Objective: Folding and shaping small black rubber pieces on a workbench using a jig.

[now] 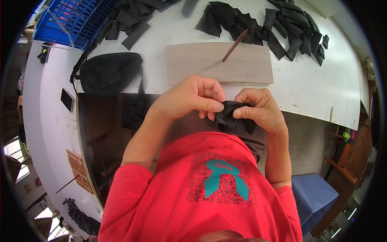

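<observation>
Both hands meet just off the near edge of the white worktable (pixel 314 92), above the person's lap, and between them sits a small black fabric piece (pixel 234 121). The left hand (pixel 189 99) is curled shut, its thumb pressing the fabric's left end against the fingers; the right hand (pixel 260 109) is closed on the other end, thumb on top, fingers wrapped underneath. Held that way — pinched from both sides, close to the chest — the cloth stays taut enough to be worked at the spot between the two thumbs, I'd judge.

The piece looks folded or bunched, so its true outline is hard to tell. What shows runs longest from left to right, tilting slightly down toward the person's right, with a loose corner hanging below the right hand.

Just beyond the hands lies a pale wooden board (pixel 217 64) with a brown pointed stick (pixel 234 45) resting on it, within easy reach. Further back — heaps of black fabric strips (pixel 282 28), a black bag (pixel 109 72) and a blue plastic crate (pixel 76 20).
</observation>
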`<action>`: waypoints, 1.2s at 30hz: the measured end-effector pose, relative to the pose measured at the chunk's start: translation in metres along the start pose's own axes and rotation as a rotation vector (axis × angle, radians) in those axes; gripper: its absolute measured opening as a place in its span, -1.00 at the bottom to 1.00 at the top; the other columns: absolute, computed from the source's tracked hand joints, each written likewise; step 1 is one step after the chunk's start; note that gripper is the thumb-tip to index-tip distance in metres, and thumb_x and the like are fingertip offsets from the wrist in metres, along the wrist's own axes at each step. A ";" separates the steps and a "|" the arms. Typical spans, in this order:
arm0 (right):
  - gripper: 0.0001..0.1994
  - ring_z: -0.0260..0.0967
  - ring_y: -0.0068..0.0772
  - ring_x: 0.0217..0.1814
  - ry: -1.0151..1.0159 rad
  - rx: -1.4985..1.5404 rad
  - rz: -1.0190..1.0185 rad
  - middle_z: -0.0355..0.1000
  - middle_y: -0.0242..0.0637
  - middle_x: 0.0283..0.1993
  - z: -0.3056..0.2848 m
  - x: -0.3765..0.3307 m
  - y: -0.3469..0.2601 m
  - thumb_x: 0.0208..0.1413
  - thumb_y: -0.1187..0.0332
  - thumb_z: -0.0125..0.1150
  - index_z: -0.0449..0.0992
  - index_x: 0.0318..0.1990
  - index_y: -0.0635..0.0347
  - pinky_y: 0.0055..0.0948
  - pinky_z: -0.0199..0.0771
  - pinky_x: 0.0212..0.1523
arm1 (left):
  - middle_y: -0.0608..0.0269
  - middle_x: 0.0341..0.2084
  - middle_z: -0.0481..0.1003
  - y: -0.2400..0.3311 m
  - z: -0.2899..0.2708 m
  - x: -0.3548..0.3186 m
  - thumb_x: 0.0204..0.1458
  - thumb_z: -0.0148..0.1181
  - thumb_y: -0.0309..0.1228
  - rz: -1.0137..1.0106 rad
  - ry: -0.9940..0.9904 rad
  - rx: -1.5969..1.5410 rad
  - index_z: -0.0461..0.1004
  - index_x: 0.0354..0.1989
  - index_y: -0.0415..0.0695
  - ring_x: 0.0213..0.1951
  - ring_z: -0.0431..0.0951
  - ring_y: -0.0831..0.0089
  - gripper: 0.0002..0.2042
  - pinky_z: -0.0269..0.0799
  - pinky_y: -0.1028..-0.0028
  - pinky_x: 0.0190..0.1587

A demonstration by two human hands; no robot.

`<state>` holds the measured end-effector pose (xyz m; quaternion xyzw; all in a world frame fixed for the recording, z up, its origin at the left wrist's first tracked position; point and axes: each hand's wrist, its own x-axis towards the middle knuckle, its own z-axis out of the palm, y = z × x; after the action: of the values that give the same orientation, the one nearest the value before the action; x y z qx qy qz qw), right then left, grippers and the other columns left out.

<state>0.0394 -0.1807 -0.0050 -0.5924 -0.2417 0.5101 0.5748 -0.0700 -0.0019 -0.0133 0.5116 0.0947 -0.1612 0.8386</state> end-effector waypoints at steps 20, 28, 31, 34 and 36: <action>-0.83 0.22 -0.57 -0.50 0.173 -0.452 -0.268 0.33 -0.36 -0.52 0.000 0.013 0.011 -0.18 0.41 0.25 0.45 -0.42 0.29 -0.58 0.22 -0.49 | 0.36 -0.60 0.42 0.001 0.019 -0.002 -0.13 0.11 -0.60 0.092 0.227 0.241 0.43 -0.44 -0.28 -0.58 0.37 0.71 -0.93 0.26 0.73 -0.56; -0.79 0.30 -0.42 -0.53 0.572 -0.449 -0.482 0.32 -0.27 -0.47 0.030 0.014 0.019 -0.22 0.44 0.26 0.43 -0.37 0.28 -0.51 0.30 -0.52 | 0.38 -0.71 0.40 -0.019 0.047 0.016 -0.15 0.13 -0.58 0.457 0.741 0.647 0.39 -0.50 -0.27 -0.64 0.32 0.75 -0.95 0.21 0.70 -0.61; -0.86 0.29 -0.41 -0.59 0.626 -0.578 -0.567 0.32 -0.26 -0.52 0.032 0.021 0.020 -0.23 0.52 0.20 0.43 -0.42 0.29 -0.52 0.28 -0.58 | 0.32 -0.74 0.40 -0.026 0.050 0.022 -0.17 0.10 -0.61 0.631 0.903 0.838 0.38 -0.48 -0.27 -0.69 0.32 0.73 -0.94 0.20 0.67 -0.66; -0.92 0.29 -0.38 -0.60 0.744 -0.731 -0.624 0.32 -0.23 -0.54 0.036 0.031 0.030 -0.23 0.58 0.15 0.44 -0.48 0.30 -0.51 0.26 -0.62 | 0.30 -0.71 0.41 -0.029 0.047 0.026 -0.19 0.09 -0.66 0.709 1.022 0.829 0.36 -0.44 -0.26 -0.71 0.32 0.73 -0.88 0.18 0.66 -0.71; -0.90 0.27 -0.41 -0.62 0.788 -0.751 -0.640 0.31 -0.24 -0.57 0.032 0.036 0.035 -0.25 0.61 0.10 0.44 -0.47 0.32 -0.52 0.24 -0.63 | 0.26 -0.66 0.42 -0.025 0.040 0.027 -0.23 0.11 -0.68 0.485 0.803 -0.024 0.34 -0.38 -0.25 -0.72 0.27 0.76 -0.80 0.11 0.66 -0.76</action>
<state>0.0138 -0.1427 -0.0431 -0.7956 -0.3396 -0.0632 0.4978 -0.0541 -0.0532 -0.0243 0.5312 0.2912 0.2515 0.7548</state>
